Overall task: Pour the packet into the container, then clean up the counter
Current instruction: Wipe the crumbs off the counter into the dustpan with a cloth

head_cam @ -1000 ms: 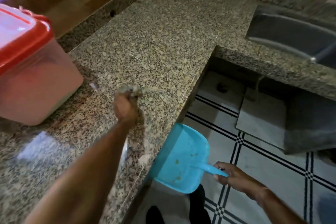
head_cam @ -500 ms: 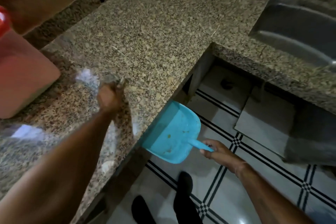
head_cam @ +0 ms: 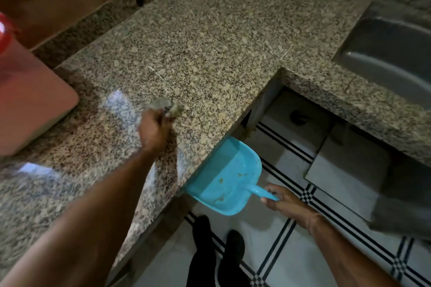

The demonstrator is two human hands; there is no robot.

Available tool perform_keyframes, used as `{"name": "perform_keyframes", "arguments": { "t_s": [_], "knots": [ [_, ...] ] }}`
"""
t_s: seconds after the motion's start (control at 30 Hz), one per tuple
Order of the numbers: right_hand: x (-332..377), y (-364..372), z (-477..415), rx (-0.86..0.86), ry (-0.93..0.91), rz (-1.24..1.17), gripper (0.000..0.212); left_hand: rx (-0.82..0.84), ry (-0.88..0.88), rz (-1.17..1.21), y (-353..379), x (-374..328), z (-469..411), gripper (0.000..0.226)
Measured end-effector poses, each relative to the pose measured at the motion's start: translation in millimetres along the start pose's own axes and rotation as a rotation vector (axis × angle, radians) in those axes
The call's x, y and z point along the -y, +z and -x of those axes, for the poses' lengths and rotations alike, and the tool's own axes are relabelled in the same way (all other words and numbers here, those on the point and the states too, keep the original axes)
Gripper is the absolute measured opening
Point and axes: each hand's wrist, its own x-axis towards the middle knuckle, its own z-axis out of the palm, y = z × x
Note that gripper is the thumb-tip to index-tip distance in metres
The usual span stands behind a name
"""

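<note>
Cleanup is judged midway: a wad (head_cam: 166,107) is gripped by the left hand (head_cam: 154,129) near the table's (head_cam: 210,42) front edge, a dustpan (head_cam: 224,177) is clasped by the right hand (head_cam: 288,204) below it, and the container (head_cam: 30,105) is set at the left edge.

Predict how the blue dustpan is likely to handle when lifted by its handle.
Probably light and stiff: the right hand holds the dustpan by its thin handle without visible flex. Gripped that far back, it may tip if loaded. Its glossy plastic looks slippery.
</note>
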Motion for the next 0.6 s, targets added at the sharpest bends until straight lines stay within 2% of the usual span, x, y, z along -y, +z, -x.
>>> {"name": "perform_keyframes", "arguments": {
  "t_s": [0.07, 0.13, 0.2, 0.27, 0.33, 0.4, 0.47, 0.5, 0.53, 0.6],
  "knots": [
    [7.6, -1.0, -6.9, -0.008, -0.006, -0.001, 0.022, 0.212, 0.242, -0.058, 5.5, -20.0, 11.7, 0.025],
    [19.1, -1.2, -10.1, 0.006, -0.016, 0.009, 0.019, 0.304, 0.347, -0.078, 8.2, -21.2, 8.0, 0.023],
    [29.3, -1.9, -13.9, 0.008, -0.015, 0.038, 0.022, 0.176, 0.241, 0.032, 3.1, -14.0, -15.0, 0.026],
    [34.9, -4.7, -15.9, -0.002, -0.028, 0.059, 0.023, -0.022, 0.021, 0.177, -8.4, -4.3, -44.7, 0.024],
    [35.1, -6.9, -19.8, -0.019, -0.012, 0.06, 0.024, -0.218, -0.144, 0.117, -17.6, 8.2, -82.1, 0.025],
    [33.4, -7.3, -21.5, -0.034, -0.002, 0.055, 0.022, -0.293, -0.265, 0.039, -20.0, 20.2, -115.5, 0.029],
    [31.5, -5.9, -28.0, -0.063, 0.002, 0.028, 0.013, -0.28, -0.315, 0.036, -16.2, 28.7, -144.8, 0.028],
    [29.7, -4.6, -31.8, -0.064, 0.004, 0.012, 0.014, -0.244, -0.299, 0.068, -11.8, 26.5, -154.3, 0.026],
    [28.9, -2.9, -34.9, -0.066, 0.008, -0.012, 0.017, -0.178, -0.208, 0.102, -7.1, 24.3, -162.0, 0.022],
    [27.0, -1.4, -37.9, -0.067, 0.022, -0.051, 0.021, -0.016, 0.133, 0.086, 4.3, 13.7, -164.4, 0.019]
  ]
}}
